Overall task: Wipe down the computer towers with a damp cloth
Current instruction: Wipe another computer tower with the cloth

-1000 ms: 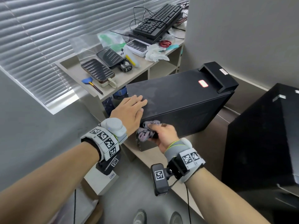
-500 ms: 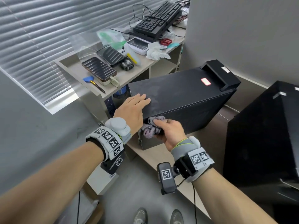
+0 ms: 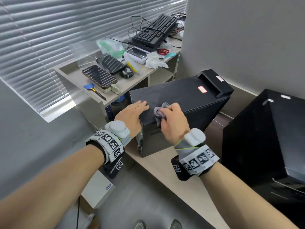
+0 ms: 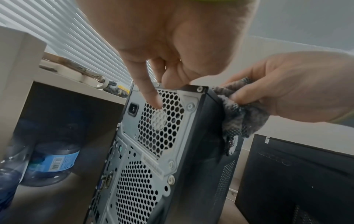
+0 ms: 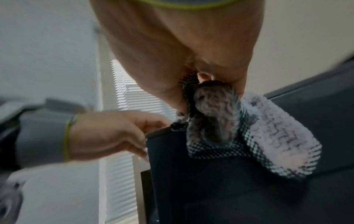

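Note:
A black computer tower [image 3: 181, 96] stands on a low beige ledge [image 3: 165, 167], its dusty top facing me. My left hand [image 3: 132, 113] lies flat on the top's near corner, thumb hanging over the perforated rear panel [image 4: 153, 136]. My right hand [image 3: 173, 119] grips a bunched grey cloth [image 3: 159, 113] at the top's near right edge; the cloth [image 4: 241, 118] drapes over onto the side panel [image 5: 210, 181]. A second black tower [image 3: 267, 138] stands to the right.
A beige shelf unit [image 3: 125, 90] behind the tower carries phones, a keyboard [image 3: 155, 32], scissors, tissue and cables. Water bottles [image 4: 51, 163] sit under it. Blinds cover the window on the left; a grey wall rises behind the towers. My shoes show on the floor below.
My right hand has carried the cloth from the tower's near side panel up over the edge onto the top. The left hand stays flat on the near corner.

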The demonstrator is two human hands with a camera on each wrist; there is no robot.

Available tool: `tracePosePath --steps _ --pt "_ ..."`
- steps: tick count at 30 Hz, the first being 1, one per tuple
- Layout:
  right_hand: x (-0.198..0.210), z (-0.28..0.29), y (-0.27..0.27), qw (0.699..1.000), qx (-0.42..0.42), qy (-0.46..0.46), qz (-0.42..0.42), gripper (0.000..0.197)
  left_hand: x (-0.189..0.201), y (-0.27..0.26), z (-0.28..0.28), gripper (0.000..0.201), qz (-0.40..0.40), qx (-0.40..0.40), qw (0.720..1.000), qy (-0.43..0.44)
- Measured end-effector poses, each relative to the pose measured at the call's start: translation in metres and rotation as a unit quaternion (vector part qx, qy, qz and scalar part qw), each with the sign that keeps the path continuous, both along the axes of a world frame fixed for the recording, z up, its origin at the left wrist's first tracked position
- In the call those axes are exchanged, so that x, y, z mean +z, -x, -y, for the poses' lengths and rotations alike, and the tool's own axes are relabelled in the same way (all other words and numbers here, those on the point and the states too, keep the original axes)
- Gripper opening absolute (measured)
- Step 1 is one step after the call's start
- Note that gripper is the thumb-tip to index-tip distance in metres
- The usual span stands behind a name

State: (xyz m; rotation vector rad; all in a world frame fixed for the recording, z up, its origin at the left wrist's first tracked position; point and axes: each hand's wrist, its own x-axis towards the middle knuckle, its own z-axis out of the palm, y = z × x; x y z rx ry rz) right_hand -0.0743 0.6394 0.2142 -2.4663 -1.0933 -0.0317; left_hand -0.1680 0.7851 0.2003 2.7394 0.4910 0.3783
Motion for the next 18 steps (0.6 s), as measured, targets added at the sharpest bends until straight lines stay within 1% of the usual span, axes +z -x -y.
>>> tracePosePath --steps 1,2,5,6,8,11,12,13,14,16,17,18 --pt "0.001 -0.002 0.006 0.999 0.005 0.041 0.022 0.027 0.001 0.000 0.000 0.063 -0.002 0.003 1.000 -0.001" --pt "-0.001 -0.002 0.011 0.998 0.021 0.047 0.026 0.028 0.002 -0.001 0.001 0.063 -0.005 0.004 1.000 -0.002" --pt "-0.007 0.012 0.025 0.996 0.073 -0.030 -0.044 0.034 0.000 -0.003 -0.001 0.061 -0.009 0.002 1.000 -0.002" --pt "-0.011 0.018 0.027 0.993 0.076 -0.056 -0.072 0.036 -0.002 -0.004 -0.002 0.060 -0.006 0.002 1.000 0.002" --pt "-0.025 0.035 0.021 0.987 0.050 -0.083 -0.130 0.033 -0.006 -0.005 -0.001 0.054 0.009 0.009 1.000 0.010" --pt "-0.046 0.056 0.003 0.973 -0.042 -0.091 -0.208 0.022 -0.012 -0.006 0.003 0.039 0.039 0.019 0.999 0.013" --pt "-0.051 0.058 -0.004 0.963 -0.080 -0.106 -0.235 0.019 -0.013 -0.006 0.004 0.036 0.048 0.021 0.999 0.011" --pt "-0.057 0.060 -0.009 0.940 -0.115 -0.141 -0.290 0.018 -0.014 -0.006 0.005 0.036 0.053 0.024 0.998 0.008" --pt "-0.059 0.057 -0.011 0.899 -0.142 -0.193 -0.367 0.019 -0.015 -0.007 0.006 0.036 0.052 0.025 0.998 0.004" --pt "-0.066 0.046 -0.013 0.791 -0.159 -0.302 -0.508 0.021 -0.016 -0.007 0.006 0.039 0.044 0.027 0.999 -0.001" --pt "-0.072 0.037 -0.012 0.744 -0.159 -0.333 -0.558 0.021 -0.017 -0.007 0.007 0.040 0.040 0.029 0.999 -0.002" --pt "-0.076 0.028 -0.010 0.710 -0.159 -0.343 -0.594 0.020 -0.017 -0.006 0.007 0.040 0.037 0.031 0.999 -0.002"
